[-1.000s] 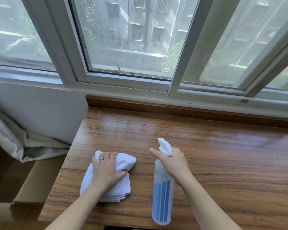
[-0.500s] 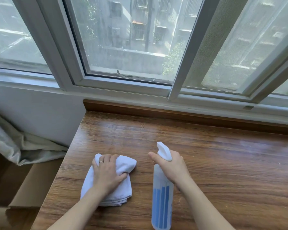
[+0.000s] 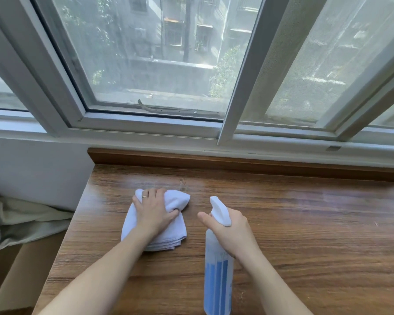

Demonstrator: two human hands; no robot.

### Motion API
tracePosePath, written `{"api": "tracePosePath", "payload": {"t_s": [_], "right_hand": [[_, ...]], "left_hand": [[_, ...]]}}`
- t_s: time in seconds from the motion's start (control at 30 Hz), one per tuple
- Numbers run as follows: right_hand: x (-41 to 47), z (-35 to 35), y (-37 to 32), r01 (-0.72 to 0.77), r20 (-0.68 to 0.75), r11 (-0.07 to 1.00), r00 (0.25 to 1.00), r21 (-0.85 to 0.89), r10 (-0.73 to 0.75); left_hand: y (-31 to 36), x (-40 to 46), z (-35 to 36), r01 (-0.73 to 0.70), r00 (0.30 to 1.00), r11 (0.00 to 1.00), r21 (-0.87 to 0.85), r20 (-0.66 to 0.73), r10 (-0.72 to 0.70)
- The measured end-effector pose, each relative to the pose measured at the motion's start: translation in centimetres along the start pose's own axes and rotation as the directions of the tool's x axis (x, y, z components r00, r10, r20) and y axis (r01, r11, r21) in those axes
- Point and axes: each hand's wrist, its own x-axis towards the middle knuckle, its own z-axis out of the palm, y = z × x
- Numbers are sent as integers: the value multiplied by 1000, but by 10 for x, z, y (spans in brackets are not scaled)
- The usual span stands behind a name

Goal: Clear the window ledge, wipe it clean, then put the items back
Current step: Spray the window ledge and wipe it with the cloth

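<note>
The wooden window ledge (image 3: pixel 293 223) fills the lower view, with a raised wooden strip along its back. A folded white cloth (image 3: pixel 168 237) lies on the ledge's left part. My left hand (image 3: pixel 155 210) lies on top of it, with fingers curled over its bunched far edge and the thumb tucked into a fold. My right hand (image 3: pixel 230 230) grips the neck of a clear spray bottle (image 3: pixel 217 280) with blue stripes and a white nozzle. The bottle is held upright above the ledge, nozzle pointing away from me toward the window.
A white-framed sliding window (image 3: pixel 228 110) rises behind the ledge. Left of the ledge is a white wall (image 3: pixel 32 169), crumpled pale fabric (image 3: pixel 21 223) and a cardboard box (image 3: pixel 25 276) below. The ledge's left edge drops off beside the cloth.
My left hand has slid the cloth a little farther from me along the ledge. My right hand keeps the bottle upright in about the same place.
</note>
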Motion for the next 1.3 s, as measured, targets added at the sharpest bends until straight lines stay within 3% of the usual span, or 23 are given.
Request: {"api": "tracePosePath", "payload": {"t_s": [0.37,0.8,1.07,1.3], "right_hand": [[19,-10,-8,19,5,1000,1000,12,-19],[35,-20,-17,50,11,999,999,-2,-50],[38,-12,-21,76,23,997,997,7,-76],[45,-9,-15,67,32,998,997,11,-67]], "left_hand": [[18,74,-10,-16,1000,998,58,23,15],[11,11,-5,-107,992,992,66,76,102],[12,-46,22,-175,973,984,12,-152,175],[18,-7,21,-170,973,985,-10,-160,166]]}}
